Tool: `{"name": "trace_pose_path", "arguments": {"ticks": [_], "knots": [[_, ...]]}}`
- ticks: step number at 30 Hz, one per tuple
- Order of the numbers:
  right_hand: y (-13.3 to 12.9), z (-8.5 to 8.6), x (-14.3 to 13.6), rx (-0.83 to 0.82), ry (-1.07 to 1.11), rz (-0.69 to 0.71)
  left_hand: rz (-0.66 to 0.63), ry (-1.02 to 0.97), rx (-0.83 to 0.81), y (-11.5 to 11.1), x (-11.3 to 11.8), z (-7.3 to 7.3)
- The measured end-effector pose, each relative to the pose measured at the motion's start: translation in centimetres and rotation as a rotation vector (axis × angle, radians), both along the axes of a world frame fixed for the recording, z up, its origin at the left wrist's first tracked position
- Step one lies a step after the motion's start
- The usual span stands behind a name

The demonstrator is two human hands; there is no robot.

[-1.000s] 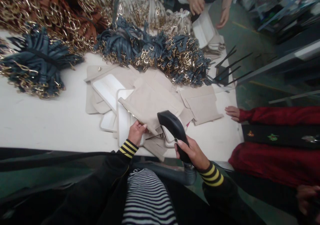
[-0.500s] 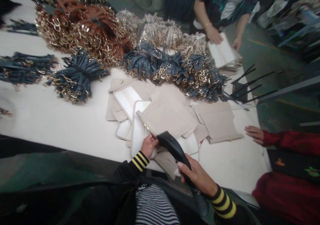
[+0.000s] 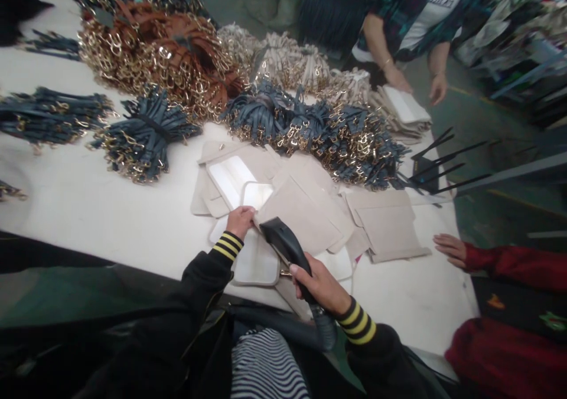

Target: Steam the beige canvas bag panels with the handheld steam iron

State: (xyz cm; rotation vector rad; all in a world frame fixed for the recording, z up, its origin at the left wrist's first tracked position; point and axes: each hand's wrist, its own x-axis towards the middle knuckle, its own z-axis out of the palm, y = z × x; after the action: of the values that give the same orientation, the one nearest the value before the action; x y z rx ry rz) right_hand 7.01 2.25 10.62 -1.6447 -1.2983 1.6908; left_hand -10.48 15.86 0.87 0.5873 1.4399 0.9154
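Observation:
My right hand [image 3: 321, 284] is wrapped round a black handheld tool [image 3: 287, 242] with a ribbed hose at its lower end. The tool's wide tip lies at the left edge of a beige fabric piece [image 3: 305, 213]. At that same edge my left hand [image 3: 240, 221] pinches the piece's corner between thumb and fingers. Beneath and around it are more beige pieces and white-faced panels [image 3: 257, 260], overlapping in a loose pile. Another beige piece [image 3: 387, 225] lies flat to the right of the pile.
Dark blue straps [image 3: 146, 133] with gold clasps, brown straps [image 3: 177, 45] and cream straps [image 3: 292, 59] cover the table's far side. A black rack [image 3: 427, 172] stands at the right edge. Across the table a person's hands are by stacked pieces [image 3: 405, 107]; a red-sleeved hand [image 3: 449, 248] rests at right.
Both my hands and the black tool have moved left and slightly up along the beige piece's edge. The person across has drawn one hand off the stack.

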Motion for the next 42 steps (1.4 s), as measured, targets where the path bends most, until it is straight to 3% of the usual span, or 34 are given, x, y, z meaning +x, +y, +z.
{"name": "trace_pose_path", "arguments": {"ticks": [3, 9, 14, 18, 22, 26, 29, 31, 34, 37, 40, 42], "knots": [[1.3, -0.4, -0.8, -0.017, -0.020, 0.012, -0.081, -0.018, 0.038, 0.0, 0.2, 0.2], [2.8, -0.3, -2.1, -0.003, -0.037, -0.009, -0.037, -0.245, 0.002, -0.9, -0.6, 0.9], [3.1, 0.0, -2.4, -0.002, -0.023, -0.037, -0.011, -0.281, -0.023, -0.8, -0.4, 1.5], [2.5, 0.2, -1.2, 0.049, 0.026, -0.183, 0.053, -0.221, -0.042, -0.7, -0.3, 2.1], [-0.1, 0.4, 1.2, 0.047, 0.098, -0.301, 0.172, -0.168, -0.040, -0.2, -0.3, 2.8], [-3.7, -0.3, 4.1, 0.052, 0.088, -0.654, 0.197, -0.212, -0.053, -1.3, -0.2, 2.8], [-6.2, -1.2, 6.3, 0.045, 0.094, -0.956, 0.177, -0.249, -0.124, -3.6, 0.3, 2.5], [-7.1, -1.9, 7.2, 0.021, 0.117, -1.072, 0.132, -0.265, -0.184, -5.1, 1.1, 2.3], [-7.0, -2.7, 7.5, -0.050, 0.138, -1.046, 0.076, -0.280, -0.221, -6.5, 2.5, 2.2], [-5.9, -3.1, 6.9, -0.046, 0.139, -1.005, 0.040, -0.258, -0.194, -6.4, 3.6, 2.5], [-5.8, -2.5, 6.5, 0.052, 0.147, -1.067, 0.006, -0.185, -0.097, -5.3, 4.7, 3.8], [-6.9, -1.2, 6.3, 0.125, 0.172, -1.099, -0.075, -0.202, -0.010, -4.3, 6.2, 5.5]]}}
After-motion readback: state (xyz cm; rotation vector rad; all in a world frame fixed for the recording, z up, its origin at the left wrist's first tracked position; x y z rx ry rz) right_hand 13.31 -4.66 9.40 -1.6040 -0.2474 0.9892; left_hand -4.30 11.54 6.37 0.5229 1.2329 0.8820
